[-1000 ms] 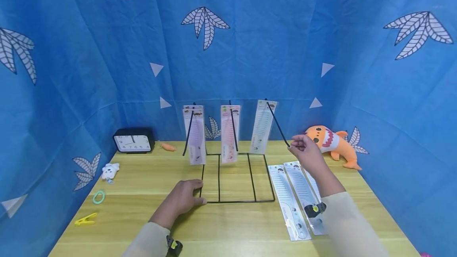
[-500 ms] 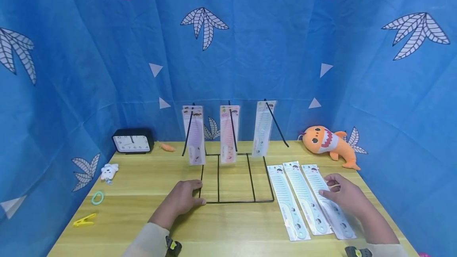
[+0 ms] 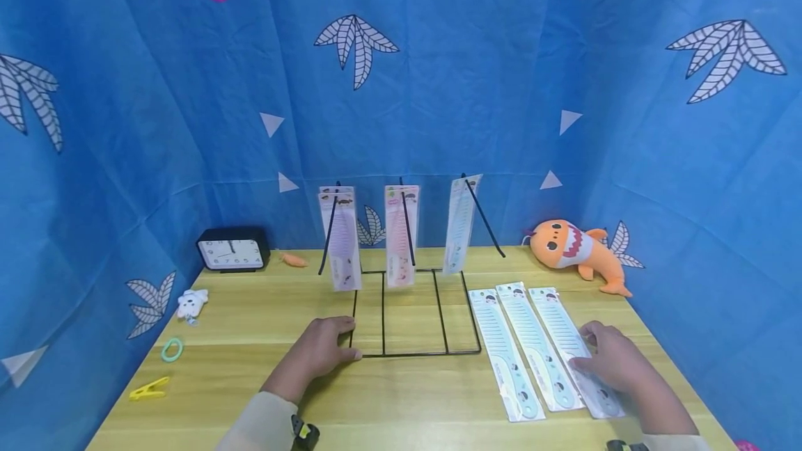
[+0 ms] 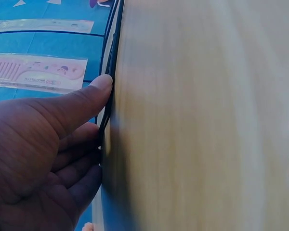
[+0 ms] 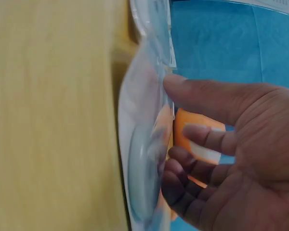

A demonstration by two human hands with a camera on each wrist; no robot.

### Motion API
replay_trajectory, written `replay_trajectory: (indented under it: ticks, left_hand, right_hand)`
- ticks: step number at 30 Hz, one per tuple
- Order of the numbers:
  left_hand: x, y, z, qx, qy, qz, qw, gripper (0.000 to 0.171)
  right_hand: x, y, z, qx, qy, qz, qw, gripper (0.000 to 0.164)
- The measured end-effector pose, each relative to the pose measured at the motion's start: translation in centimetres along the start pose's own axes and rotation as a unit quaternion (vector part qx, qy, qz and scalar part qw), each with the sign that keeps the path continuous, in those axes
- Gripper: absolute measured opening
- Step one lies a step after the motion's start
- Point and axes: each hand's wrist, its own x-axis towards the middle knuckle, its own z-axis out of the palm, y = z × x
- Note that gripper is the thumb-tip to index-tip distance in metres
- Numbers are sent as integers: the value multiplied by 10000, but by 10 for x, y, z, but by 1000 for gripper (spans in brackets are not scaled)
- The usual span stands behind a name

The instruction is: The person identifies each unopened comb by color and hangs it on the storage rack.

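Observation:
A black wire display rack (image 3: 383,312) stands on the table with three arms. Packaged purple combs (image 3: 341,242), packaged pink combs (image 3: 401,239) and a tilted blue packaged comb (image 3: 460,225) hang from them. My left hand (image 3: 322,348) rests at the rack's front left corner, thumb and fingers touching the base wire; the left wrist view shows the thumb (image 4: 102,83) on it. Three blue packaged combs lie right of the rack. Over the rightmost packaged comb (image 3: 557,319) is my right hand (image 3: 617,357), thumb at its left edge, bent fingers opposite; a firm grip does not show.
The left (image 3: 505,360) and middle packaged combs (image 3: 537,350) lie close beside the rightmost one. An orange plush shark (image 3: 579,252) sits at back right. A clock (image 3: 233,249), small plush toy (image 3: 191,303), green ring (image 3: 172,349) and yellow clip (image 3: 149,389) are on the left.
My right hand has left the tip of the right arm and come down onto the rightmost packaged comb. The hanging blue packaged comb has swung. My left hand stays put.

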Motion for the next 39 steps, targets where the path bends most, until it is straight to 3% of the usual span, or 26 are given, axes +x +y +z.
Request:
replay_trajectory:
  ticks: [16, 28, 39]
  left_hand:
    - [0, 0, -1, 58, 2, -3, 10000, 63]
    - [-2, 1, -1, 64, 61, 42, 10000, 63]
    - [-2, 1, 0, 22, 82, 42, 10000, 63]
  right_hand:
    - [5, 13, 1, 53, -350, 794, 9962, 75]
    - [6, 16, 0, 274, -443, 1009, 9935, 67]
    - [4, 22, -9, 442, 112, 583, 9973, 43]
